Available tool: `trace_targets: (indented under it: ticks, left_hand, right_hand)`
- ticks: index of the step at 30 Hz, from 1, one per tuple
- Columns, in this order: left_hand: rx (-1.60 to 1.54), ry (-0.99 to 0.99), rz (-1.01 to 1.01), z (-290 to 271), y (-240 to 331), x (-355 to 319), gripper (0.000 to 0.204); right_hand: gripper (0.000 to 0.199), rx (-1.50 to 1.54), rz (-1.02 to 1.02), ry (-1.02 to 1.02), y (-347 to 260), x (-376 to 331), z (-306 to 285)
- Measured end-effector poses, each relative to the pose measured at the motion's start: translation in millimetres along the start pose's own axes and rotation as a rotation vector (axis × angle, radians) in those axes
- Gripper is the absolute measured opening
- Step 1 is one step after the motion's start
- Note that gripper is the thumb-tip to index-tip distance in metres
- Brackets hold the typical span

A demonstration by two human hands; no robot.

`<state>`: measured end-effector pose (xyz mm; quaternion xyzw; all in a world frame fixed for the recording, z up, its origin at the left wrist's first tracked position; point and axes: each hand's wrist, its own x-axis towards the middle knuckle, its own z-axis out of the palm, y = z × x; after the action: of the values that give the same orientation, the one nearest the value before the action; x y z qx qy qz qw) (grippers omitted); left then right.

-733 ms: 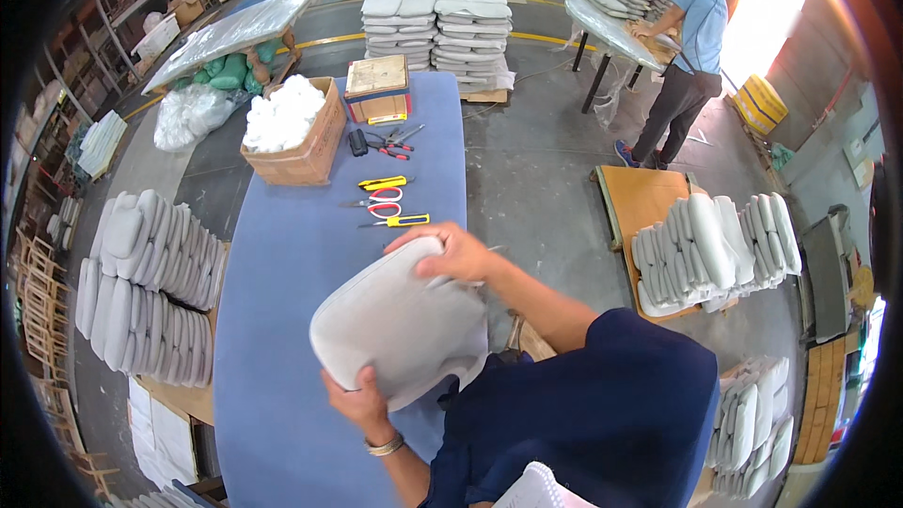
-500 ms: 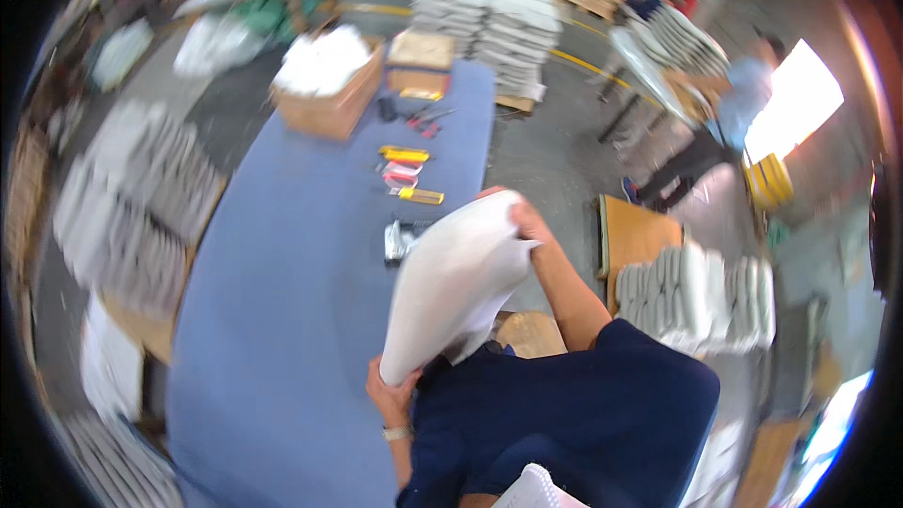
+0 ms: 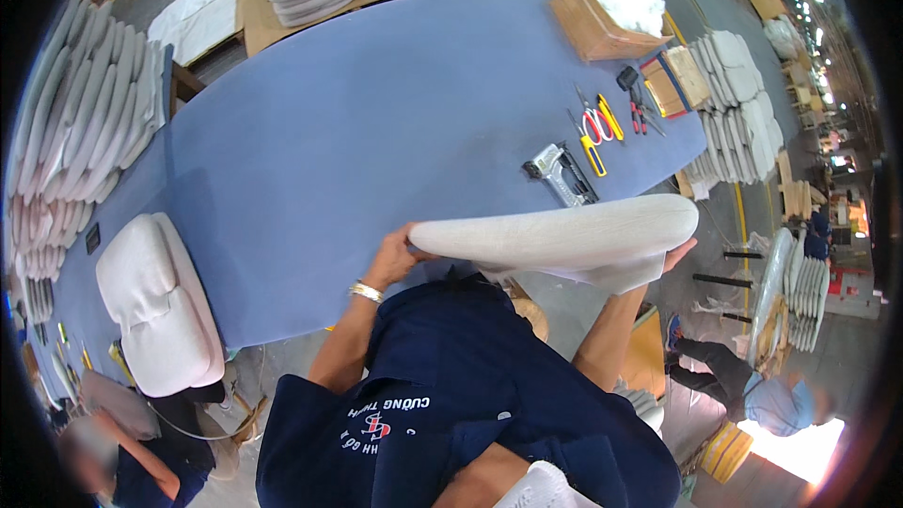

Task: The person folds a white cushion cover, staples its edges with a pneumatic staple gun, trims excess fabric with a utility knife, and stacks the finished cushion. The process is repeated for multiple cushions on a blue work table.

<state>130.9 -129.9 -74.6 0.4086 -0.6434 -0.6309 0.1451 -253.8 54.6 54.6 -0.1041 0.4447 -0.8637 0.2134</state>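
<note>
I hold a long off-white upholstered cushion (image 3: 564, 235) edge-on above the near edge of the blue-covered table (image 3: 376, 113). My left hand (image 3: 397, 246), with a metal bracelet on its wrist, grips the cushion's left end. My right hand (image 3: 679, 252) grips the right end from below, where loose white fabric hangs under the cushion. A grey staple gun (image 3: 561, 175) lies on the table just beyond the cushion.
Yellow and red hand tools (image 3: 599, 125) and a cardboard box of white stuffing (image 3: 602, 7) sit further along the table. A white padded seat (image 3: 155, 306) rests at the table's left end. Stacks of cushions (image 3: 75, 132) surround the table. One person (image 3: 103, 452) is at lower left, another person (image 3: 752, 395) at lower right.
The cushion has gone from lying face-up on the table to being held edge-on in both hands. The view has swung round, so the table now runs across the picture.
</note>
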Motion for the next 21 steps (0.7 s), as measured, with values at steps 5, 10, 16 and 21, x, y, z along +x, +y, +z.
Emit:
trace_targets:
  ticks: [5, 10, 16, 21]
  left_hand:
    - [0.213, 0.423, 0.256, -132, 114, -73, 0.052]
    - [-0.105, 0.424, 0.576, -156, 264, -137, 0.100]
    - [-0.278, 0.129, 0.485, -129, 258, -51, 0.065]
    - [-0.394, 0.137, 0.427, -117, 282, 7, 0.063]
  right_hand:
    - [0.081, -0.034, 0.192, 0.029, 79, -18, 37]
    - [0.066, -0.164, 0.828, -0.274, 181, -92, 53]
    - [0.031, -0.876, 0.567, -1.161, 180, -99, 91]
    - [0.033, -0.851, -0.061, -0.938, 89, -44, 204]
